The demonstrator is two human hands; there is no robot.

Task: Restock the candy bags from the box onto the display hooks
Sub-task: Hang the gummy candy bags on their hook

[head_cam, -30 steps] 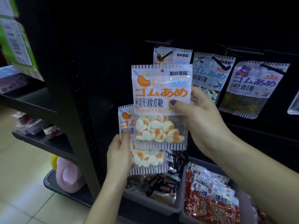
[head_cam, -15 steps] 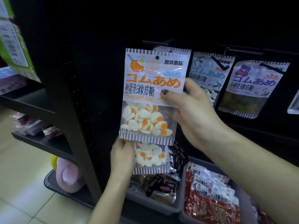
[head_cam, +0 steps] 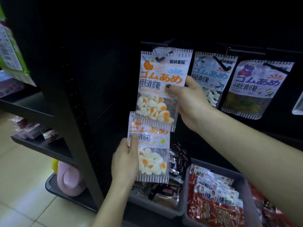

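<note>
Hanging on the leftmost hook [head_cam: 161,45], the egg-candy bag [head_cam: 161,89] shows orange lettering above a clear window of white-and-orange gummies; our right hand [head_cam: 188,102] pinches its right edge. Below, our left hand [head_cam: 125,161] grips a matching second bag [head_cam: 151,149] above grey bins [head_cam: 242,182].

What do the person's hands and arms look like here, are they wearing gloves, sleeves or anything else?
No gloves and no sleeves in view: both forearms are bare up to the picture's edge. The right hand has dark polish on its thumbnail. The left hand shows no polish on the nail that is visible. No rings, watch or bracelet show.
</note>
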